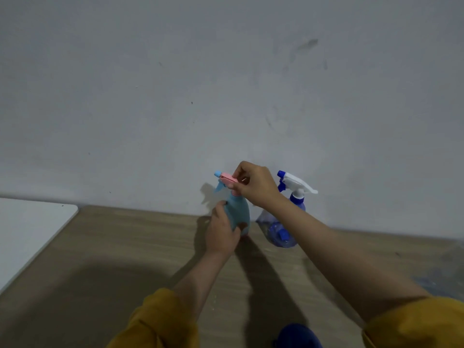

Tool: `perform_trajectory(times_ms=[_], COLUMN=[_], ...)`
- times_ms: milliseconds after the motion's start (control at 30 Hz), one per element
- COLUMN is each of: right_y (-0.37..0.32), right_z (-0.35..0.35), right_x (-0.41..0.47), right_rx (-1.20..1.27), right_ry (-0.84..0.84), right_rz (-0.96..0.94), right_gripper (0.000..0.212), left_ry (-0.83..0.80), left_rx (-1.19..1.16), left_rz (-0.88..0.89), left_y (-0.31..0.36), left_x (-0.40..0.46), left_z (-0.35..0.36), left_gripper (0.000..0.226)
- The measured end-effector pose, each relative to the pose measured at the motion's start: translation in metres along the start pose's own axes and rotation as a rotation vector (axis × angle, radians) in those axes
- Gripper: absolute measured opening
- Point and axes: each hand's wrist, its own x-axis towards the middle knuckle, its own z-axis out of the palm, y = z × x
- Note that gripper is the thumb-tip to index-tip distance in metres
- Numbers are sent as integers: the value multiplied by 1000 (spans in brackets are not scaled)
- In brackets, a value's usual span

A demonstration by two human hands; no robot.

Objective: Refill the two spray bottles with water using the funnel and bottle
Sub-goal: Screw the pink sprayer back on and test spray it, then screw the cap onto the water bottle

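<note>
A light blue spray bottle (238,212) with a pink spray head (227,179) stands at the back of the wooden table (125,247), close to the wall. My left hand (221,232) grips its body from the left. My right hand (254,184) grips the pink spray head from above. Just to the right stands a clear blue spray bottle (281,234) with a white and blue trigger head (296,184), partly hidden behind my right forearm. No funnel is in view.
A white board or tabletop (27,232) lies at the left edge. A dark blue rounded object (297,335) shows at the bottom edge between my arms. The grey wall (226,84) rises right behind the bottles.
</note>
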Motion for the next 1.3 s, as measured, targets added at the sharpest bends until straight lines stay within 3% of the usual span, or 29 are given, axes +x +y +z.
perform_trajectory(times_ms=[133,300,433,600,833,933,1000,1167,1233,1300], right_y=[16,20,19,45,92,123,145,191,200,205], right_z=[4,17,16,-1,-56,-93,-121,-170,-175,-181], right_x=[5,-13,-73,-190,-360,-395,-404,-403,-403,-402], right_rx=[6,-249,-194,-198,-331,-458,-538,-616,-666,-662], right_ry=[-43,50,259,261,256,330,345,145,38,-9], right_rz=[-6,-86,-183,-155,147,258,381,612,581,502], right_gripper=[22,25,28,17,17,23,16,60,55,36], left_ry=[5,-7,75,117,-168,-238,-234,-139,-113,-53], left_rx=[74,48,7,-68,-96,-246,-293,-371,-373,-373], left_rz=[-30,-56,-109,-27,187,273,335,425,429,433], left_y=[-5,-2,-4,13,74,108,131,197,221,243], left_x=[2,0,-18,-81,-164,-190,-203,-226,-232,-234], left_z=[10,9,0,1,16,32,42,58,64,70], left_gripper=[68,70,70,61,54,57,60,86,96,102])
